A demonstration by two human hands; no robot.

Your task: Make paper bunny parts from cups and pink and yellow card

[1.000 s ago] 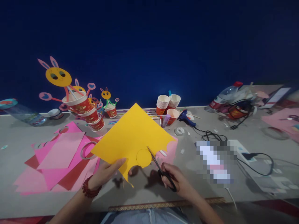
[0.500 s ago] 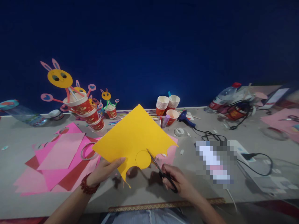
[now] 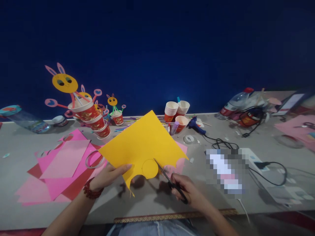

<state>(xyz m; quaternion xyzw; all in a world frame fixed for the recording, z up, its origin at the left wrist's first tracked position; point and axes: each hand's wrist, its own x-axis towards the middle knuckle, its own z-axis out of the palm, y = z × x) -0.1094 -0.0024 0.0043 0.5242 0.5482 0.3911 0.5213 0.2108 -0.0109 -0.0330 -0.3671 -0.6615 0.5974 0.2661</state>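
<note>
My left hand pinches the lower left part of a yellow paper sheet, thumb on top and fingers beneath. Curved bites are gone from the sheet's near edge, and a drawn circle sits there, partly cut round. In my right hand is a pair of black-handled scissors, gripped by its loops. The blades reach up to the right side of the circle, at the paper. A red bead bracelet is on my left wrist.
Pink and red paper sheets lie at left with a tape roll. Behind them stand paper cups bearing rabbit figures. A blue glue gun, a power strip with cables and a plastic bottle are at right.
The yellow sheet has turned slightly clockwise, its far corner shifting right. The circle has moved a little left, and the scissors still meet the paper at its right side.
</note>
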